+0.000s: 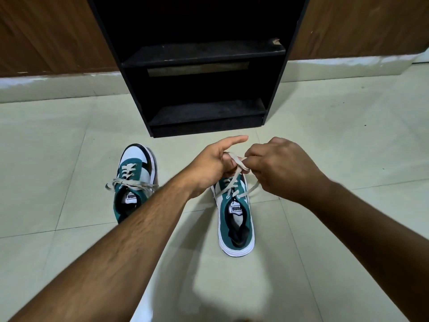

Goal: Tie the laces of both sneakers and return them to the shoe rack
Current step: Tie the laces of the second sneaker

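Two green, white and black sneakers stand on the tiled floor, toes toward the rack. The left sneaker point(133, 182) has its beige laces in a bow across the tongue. Over the right sneaker point(235, 219), both hands hold its laces point(234, 168) lifted above the toe. My left hand point(213, 166) grips one strand with the index finger stretched out. My right hand point(281, 168) pinches the other strand, and the two strands cross between the hands. The toe of the right sneaker is hidden behind the hands.
A black shoe rack point(204, 73) with two open shelves stands straight ahead on the floor, just beyond the sneakers. Brown wooden panels point(51, 33) flank it on both sides above a white skirting.
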